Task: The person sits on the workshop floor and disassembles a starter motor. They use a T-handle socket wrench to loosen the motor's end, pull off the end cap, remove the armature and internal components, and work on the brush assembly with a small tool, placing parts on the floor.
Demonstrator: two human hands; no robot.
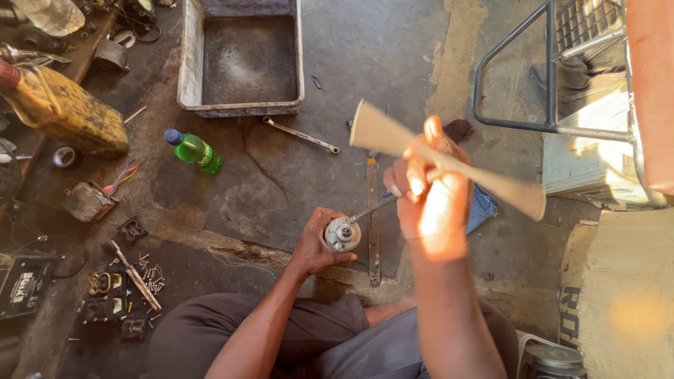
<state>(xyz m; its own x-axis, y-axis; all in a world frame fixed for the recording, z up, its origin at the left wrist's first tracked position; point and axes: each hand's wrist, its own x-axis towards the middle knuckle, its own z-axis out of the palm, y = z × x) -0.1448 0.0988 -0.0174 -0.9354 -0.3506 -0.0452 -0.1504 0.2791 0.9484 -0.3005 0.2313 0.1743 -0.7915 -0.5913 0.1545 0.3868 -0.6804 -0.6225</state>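
Daylight, uneven. Hard sun from the right: glare on the right hand (430, 203), the cardboard (625, 295) and the pale sheet (590, 158) under the metal frame (547, 84), detail washed out there. Concrete floor (351, 63) in soft shade, dim toward the left edge. Strip (449, 160) in the raised hand motion-blurred. Wide-angle bending at the edges; centre sharp

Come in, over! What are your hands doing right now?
Left hand grips small round metal part above floor. Right hand holds folded tan strip and thin metal tool touching the part. Nothing blocking.
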